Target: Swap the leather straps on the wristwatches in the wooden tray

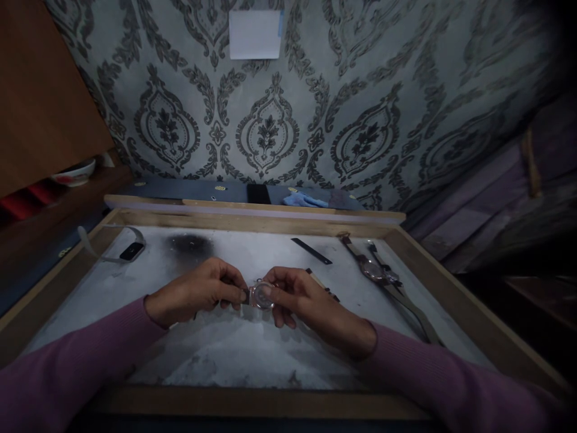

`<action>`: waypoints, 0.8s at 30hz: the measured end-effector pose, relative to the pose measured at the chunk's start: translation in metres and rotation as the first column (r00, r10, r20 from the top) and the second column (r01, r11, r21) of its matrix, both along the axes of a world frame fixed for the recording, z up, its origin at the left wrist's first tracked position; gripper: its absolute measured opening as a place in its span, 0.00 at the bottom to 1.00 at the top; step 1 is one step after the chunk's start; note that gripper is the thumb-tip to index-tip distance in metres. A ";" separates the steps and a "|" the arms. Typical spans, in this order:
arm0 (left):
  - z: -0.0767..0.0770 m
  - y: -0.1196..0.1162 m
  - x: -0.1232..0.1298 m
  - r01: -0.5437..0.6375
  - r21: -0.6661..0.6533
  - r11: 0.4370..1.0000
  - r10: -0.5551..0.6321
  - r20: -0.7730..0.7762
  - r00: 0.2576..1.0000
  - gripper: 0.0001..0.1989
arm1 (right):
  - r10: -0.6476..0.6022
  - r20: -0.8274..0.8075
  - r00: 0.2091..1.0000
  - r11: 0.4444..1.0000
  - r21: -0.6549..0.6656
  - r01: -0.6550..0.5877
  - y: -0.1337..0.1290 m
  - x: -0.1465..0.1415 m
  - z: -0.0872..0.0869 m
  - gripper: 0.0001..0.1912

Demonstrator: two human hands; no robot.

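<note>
Over the middle of the framed white board, both my hands hold a round wristwatch [261,296] with a pinkish metal case. My left hand [210,285] is closed, its thumb and fingers pinching a dark strap end at the left side of the case. With thumb on the dial and fingers behind, my right hand [300,297] grips the case from the right. Just beyond the right hand lies a partly hidden strap [322,284]. A dark strap piece [311,251] rests farther back on the board.
A white smartwatch [131,251] lies at the back left. More wristwatches [372,270] with long straps lie at the right. The board's raised wooden frame [256,402] runs all round. Behind it are a blue cloth [304,199] and a patterned wall [270,132]; a bowl [76,174] stands far left.
</note>
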State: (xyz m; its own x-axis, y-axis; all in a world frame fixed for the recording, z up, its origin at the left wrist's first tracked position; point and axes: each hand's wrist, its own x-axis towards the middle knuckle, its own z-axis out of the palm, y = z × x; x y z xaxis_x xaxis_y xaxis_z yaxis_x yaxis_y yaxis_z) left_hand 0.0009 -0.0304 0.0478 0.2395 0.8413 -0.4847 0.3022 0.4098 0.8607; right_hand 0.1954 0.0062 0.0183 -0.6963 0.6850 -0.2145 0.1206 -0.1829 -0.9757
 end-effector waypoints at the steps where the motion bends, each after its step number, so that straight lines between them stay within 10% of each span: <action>1: 0.000 0.000 0.000 0.001 0.001 1.000 -0.001 0.003 1.000 0.07 | 0.000 0.001 1.000 1.000 -0.001 0.000 0.000 0.000 0.000 0.16; 24: 0.000 -0.002 0.001 -0.011 0.028 1.000 0.011 0.026 1.000 0.08 | -0.008 0.034 0.999 0.998 0.062 0.006 -0.001 -0.001 0.004 0.15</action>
